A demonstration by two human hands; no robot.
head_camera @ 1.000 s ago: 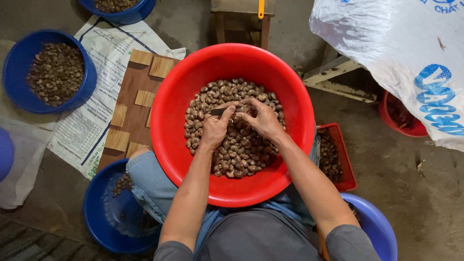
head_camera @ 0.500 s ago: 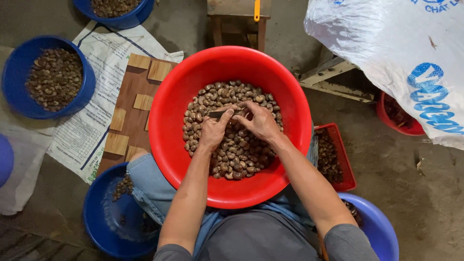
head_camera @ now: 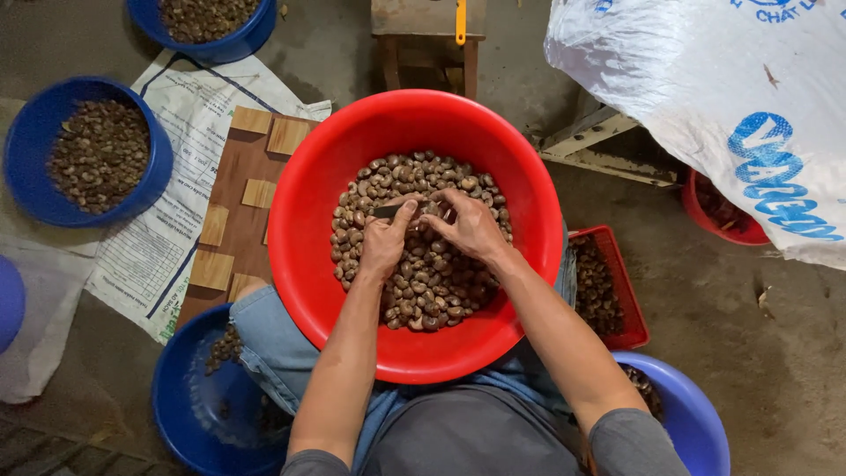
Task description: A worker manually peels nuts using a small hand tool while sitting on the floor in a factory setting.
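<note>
A big red basin [head_camera: 308, 189] rests on my lap, half full of brown cashew nuts [head_camera: 432, 282]. Both hands meet over the nuts at the basin's middle. My left hand [head_camera: 384, 240] is closed around a small dark knife [head_camera: 386, 211], its blade pointing left. My right hand [head_camera: 469, 226] pinches a single nut [head_camera: 432, 210] against the blade; the nut is mostly hidden by the fingers.
Blue bowls of nuts sit at the left [head_camera: 84, 150] and top left [head_camera: 204, 22]. A blue bowl [head_camera: 198, 397] lies by my left knee, another [head_camera: 683, 414] by my right. A red crate [head_camera: 608, 282], wooden board [head_camera: 242, 198], stool [head_camera: 427, 35] and white sack [head_camera: 731, 106] surround me.
The view has drifted slightly, so everything sits a little lower and to the left. My hands stay together over the nuts, with only small finger movement.
</note>
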